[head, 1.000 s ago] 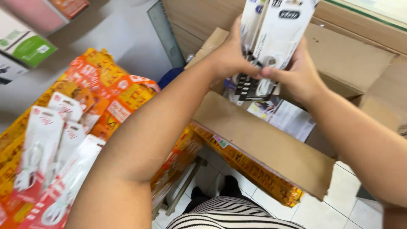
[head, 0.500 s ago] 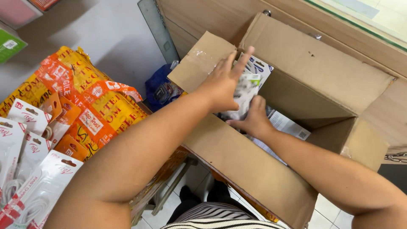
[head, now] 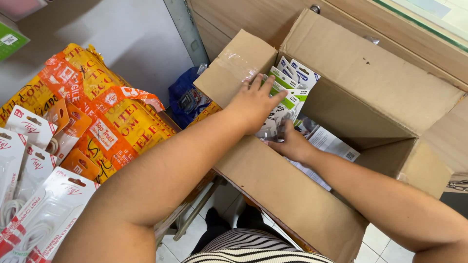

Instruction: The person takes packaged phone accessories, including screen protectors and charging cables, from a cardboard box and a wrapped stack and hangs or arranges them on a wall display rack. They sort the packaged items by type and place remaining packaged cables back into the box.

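Hands in cardboard box [head: 273, 180]: left hand [head: 253, 104] spread flat on packets [head: 287, 92], right hand [head: 287, 143] curled gripping stack underneath. Best kept squared, lowered evenly.

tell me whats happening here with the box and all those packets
A person has both hands inside an open cardboard box. The left hand lies flat against a bunch of white and green retail packets standing at the box's left wall, and the right hand grips the same bunch from below. Printed paper sheets lie on the box floor. To the left, outside the box, sit white and red cable packets and a bundle wrapped in orange and yellow tape.
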